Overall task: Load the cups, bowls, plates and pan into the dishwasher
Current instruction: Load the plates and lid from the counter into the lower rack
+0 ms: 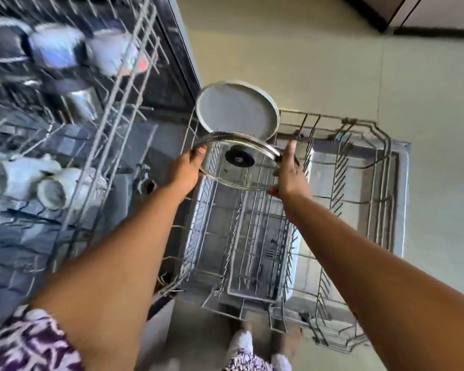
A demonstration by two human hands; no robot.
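Observation:
A glass pan lid [248,175] with a steel rim and black knob hangs over the lower dishwasher rack [359,199]. My left hand [186,170] grips its left rim and my right hand [288,171] grips its right rim. Just beyond the lid a grey plate [235,109] stands on edge at the rack's far left corner. The upper rack [123,103] on the left holds several white cups [22,178], more mugs [65,44] and a steel cup [82,99], all blurred.
The open dishwasher door [402,199] lies under the lower rack. A cutlery basket [255,253] sits in the rack's near middle. Beige floor tiles [319,54] surround it. My feet [260,352] stand at the rack's near edge. A dark cabinet base [426,30] runs at top right.

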